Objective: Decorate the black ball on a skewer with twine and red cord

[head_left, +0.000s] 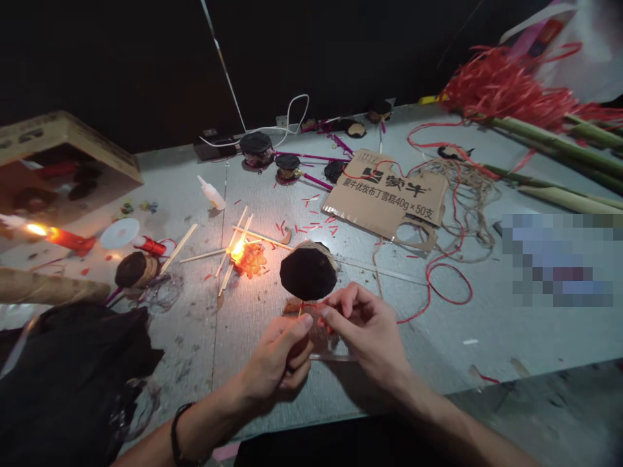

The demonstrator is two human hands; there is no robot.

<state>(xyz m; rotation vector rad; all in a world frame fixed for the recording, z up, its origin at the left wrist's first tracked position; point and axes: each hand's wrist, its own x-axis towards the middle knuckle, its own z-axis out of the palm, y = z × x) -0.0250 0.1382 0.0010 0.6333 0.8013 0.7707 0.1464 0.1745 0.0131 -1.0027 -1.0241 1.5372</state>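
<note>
My left hand [280,357] is closed around a thin wooden stick [300,311] below a small drum [308,272]. The drum has a black face towards me and twine around its rim. Beside the stick, my right hand [372,331] pinches a thin red string [310,305] that runs across to it. The fingertips of both hands are close together just under the drum. A longer red cord [429,292] lies in loops on the table to the right; whether it joins the pinched string is hidden.
Left of the drum, a flame [238,251] burns in red wax among crossed wooden sticks [265,238]. A lit red candle [68,239] is farther left. Cut cardboard [384,194], a white glue bottle [212,194], other small drums [256,149] and bamboo poles [559,146] lie around.
</note>
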